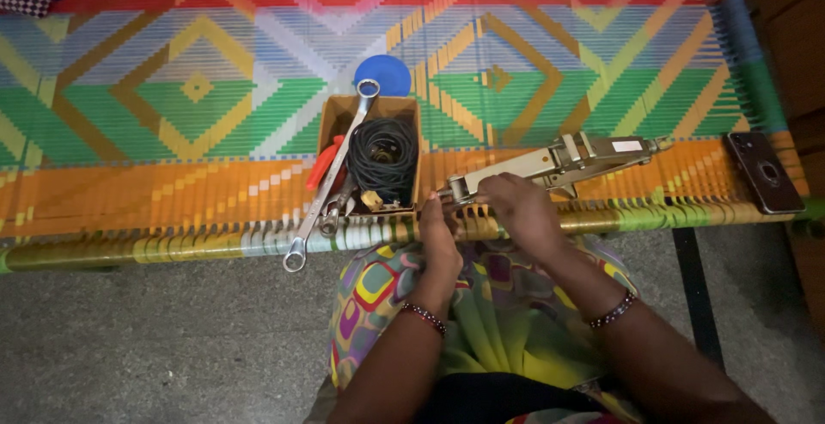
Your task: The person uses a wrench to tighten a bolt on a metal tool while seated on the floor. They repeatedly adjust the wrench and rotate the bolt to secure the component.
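A beige metal scissor jack (559,163) lies folded on the woven cot (172,132), its near end pointing at me. My right hand (520,209) rests over that near end with the fingers curled around it. My left hand (438,235) touches the same end from the left, fingertips at the round metal eye (458,189). Both wrists wear beaded bracelets. Just left of my hands stands an open cardboard box (331,119) holding a coil of black cable (383,156), red-handled pliers (324,164) and a long silver spanner (331,175) that sticks out over the cot's edge.
A blue round lid (384,70) lies behind the box. A dark phone (763,171) rests on the cot at the far right. The cot's front rail (129,248) runs across the view. Grey floor (155,338) lies below. My lap is covered in patterned cloth (490,312).
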